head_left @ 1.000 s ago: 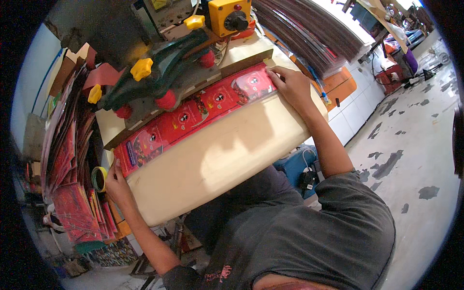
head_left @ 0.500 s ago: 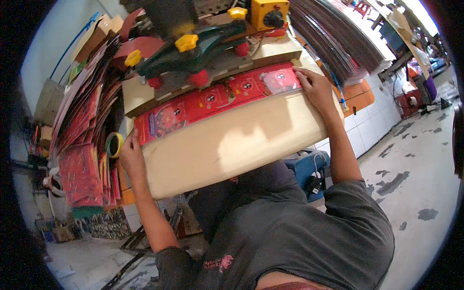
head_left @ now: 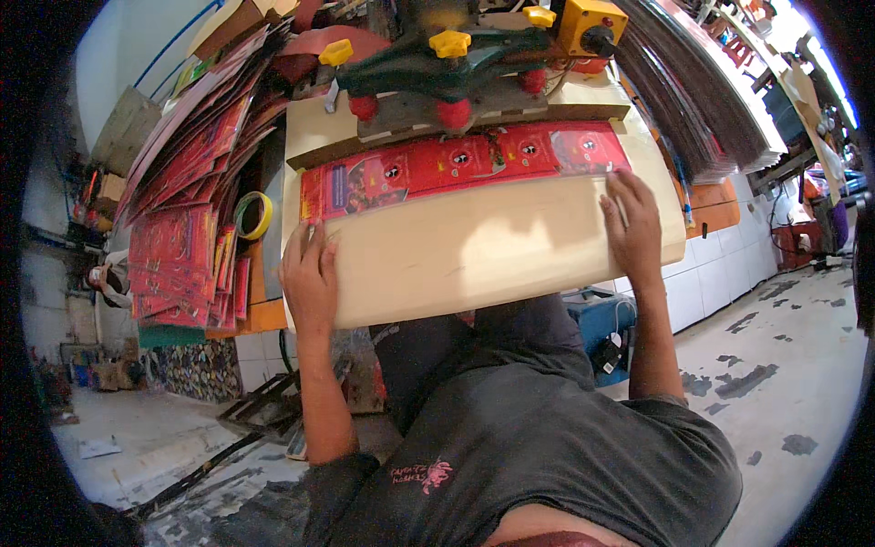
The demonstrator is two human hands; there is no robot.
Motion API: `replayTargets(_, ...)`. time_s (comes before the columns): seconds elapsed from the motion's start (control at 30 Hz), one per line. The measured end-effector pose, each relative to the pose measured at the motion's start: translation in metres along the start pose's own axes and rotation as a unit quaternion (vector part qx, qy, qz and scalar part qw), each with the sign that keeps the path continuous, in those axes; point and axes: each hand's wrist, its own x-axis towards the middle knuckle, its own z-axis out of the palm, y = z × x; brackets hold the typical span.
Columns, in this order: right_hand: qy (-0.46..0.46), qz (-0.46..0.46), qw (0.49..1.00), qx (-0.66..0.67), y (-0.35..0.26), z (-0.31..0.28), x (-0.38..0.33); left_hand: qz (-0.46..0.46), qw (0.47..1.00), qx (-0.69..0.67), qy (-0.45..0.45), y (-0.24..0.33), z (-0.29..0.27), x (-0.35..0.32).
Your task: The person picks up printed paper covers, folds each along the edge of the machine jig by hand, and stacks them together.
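Note:
A long red printed sheet [head_left: 428, 167] lies flat along the back of a pale cream board [head_left: 410, 260]. Its far long edge runs beside a raised wooden bar [head_left: 333, 153]. At the sheet's near left corner, my left hand [head_left: 310, 273] rests on the board with its fingers stretched out. My right hand [head_left: 633, 228] lies by the near right corner, fingertips touching or very close to the sheet and fingers slightly apart. Neither hand grips anything. Just behind the bar stands a dark green machine part [head_left: 437, 73] with yellow knobs and red round feet.
Stacked red printed sheets [head_left: 173, 260] lean at the left, beside a yellow tape roll [head_left: 253, 215]. A tall pile of dark-edged sheets [head_left: 697, 100] stands at the right. A yellow control box [head_left: 592, 27] sits at the back; a blue box [head_left: 602, 333] is below the board.
Both hands have left the sheet's short ends and moved to its near corners, fingers loosened. The sheet stays along the bar. The whole view has shifted and turned slightly.

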Motion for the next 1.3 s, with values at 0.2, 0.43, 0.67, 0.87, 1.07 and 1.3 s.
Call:
replayTargets(0.2,0.008,0.008,1.000,-0.012,-0.009,0.005,-0.002,-0.016,1.000,-0.002,0.007,0.007,-0.004,-0.003)
replayTargets(0.43,0.015,0.021,0.999,-0.029,-0.011,0.004,-0.001,0.002,1.000,-0.016,0.022,0.007,-0.003,0.000)
replayTargets(0.67,0.023,0.014,0.999,-0.024,-0.012,0.008,-0.001,-0.012,0.999,-0.044,0.020,0.007,-0.005,0.000)
replayTargets(0.87,0.014,0.015,1.000,-0.024,-0.013,0.006,-0.001,-0.004,0.999,-0.021,0.039,0.012,-0.007,-0.001)
replayTargets(1.07,0.024,0.017,0.999,-0.017,-0.007,0.006,-0.002,0.008,0.999,-0.045,0.027,0.010,-0.004,0.002)
replayTargets(1.3,0.035,0.024,0.999,-0.019,-0.013,0.009,0.000,-0.017,0.999,-0.028,0.018,0.009,-0.007,-0.001)
